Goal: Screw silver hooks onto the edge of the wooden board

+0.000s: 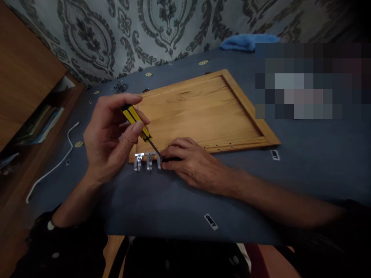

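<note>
My left hand [108, 139] is closed round the yellow-and-black handle of a screwdriver [133, 117]. The shaft slants down to the right, and its tip meets the third visible hook of a silver metal hook rack [139, 157]. This rack lies along the near edge of a framed wooden board [188, 112]. At the tip, the fingers of my right hand [191, 162] pinch the rack; the rest of the hand leans on the board's near edge. Whatever rack lies under that hand is hidden, and a screw at the tip cannot be made out.
Several small dark holes run along the board's near edge. A white cable [55, 170] lies at left, beside a wooden shelf [37, 154] with books. Behind the board are a small dark pile [120, 87] and a blue cloth [246, 41]. A blurred patch covers the right.
</note>
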A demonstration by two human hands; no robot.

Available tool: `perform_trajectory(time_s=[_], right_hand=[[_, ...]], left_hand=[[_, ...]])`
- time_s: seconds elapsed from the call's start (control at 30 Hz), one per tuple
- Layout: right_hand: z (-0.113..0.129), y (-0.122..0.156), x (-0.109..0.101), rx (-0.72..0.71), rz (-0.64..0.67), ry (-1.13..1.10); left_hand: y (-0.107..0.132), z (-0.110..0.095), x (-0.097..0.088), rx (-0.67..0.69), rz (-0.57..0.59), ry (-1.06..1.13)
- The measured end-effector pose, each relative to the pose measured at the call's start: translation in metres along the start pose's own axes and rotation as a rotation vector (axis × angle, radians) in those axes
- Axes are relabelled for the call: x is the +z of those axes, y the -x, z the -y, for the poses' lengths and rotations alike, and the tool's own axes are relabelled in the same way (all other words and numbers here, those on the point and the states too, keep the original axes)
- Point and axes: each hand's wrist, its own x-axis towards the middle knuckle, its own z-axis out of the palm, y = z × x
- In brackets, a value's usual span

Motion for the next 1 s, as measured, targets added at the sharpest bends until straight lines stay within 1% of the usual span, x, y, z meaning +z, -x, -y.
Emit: perform_trajectory(time_s=[0.13,0.2,0.43,0.57,0.6,0.7,0.73,0.87,1.0], right_hand=[[0.000,0.000,0.000,0.013,0.001,-0.010],[0.001,0.000,-0.001,0.010,-0.006,-0.016],[0.000,0.001,-0.001,0.015,0.011,0.001],[0.000,0.001,-0.001,-0.001,-0.004,0.008],[0.000,0.001,-0.001,-0.001,-0.003,0.009],[0.000,0.000,0.000,0.011,0.003,0.012],[0.000,0.000,0.000,0.015,0.006,0.011],[0.001,0.000,-0.001,0.019,0.015,0.007],[0.001,0.000,-0.001,0.005,0.000,0.009]], left_hand=[[0.002,0.000,-0.001,-0.019,0.065,0.015],[0.002,0.000,-0.001,-0.018,0.076,0.026],[0.000,0.008,-0.004,0.038,0.058,0.042],[-0.001,0.012,-0.006,0.107,0.099,0.057],[-0.001,0.011,-0.006,0.100,0.096,0.054],[0.000,0.004,-0.005,0.003,0.069,0.005],[0.001,0.002,-0.005,-0.004,0.069,-0.013],[0.001,0.001,-0.005,0.100,0.082,-0.074],[0.000,0.004,-0.005,0.117,0.065,-0.097]])
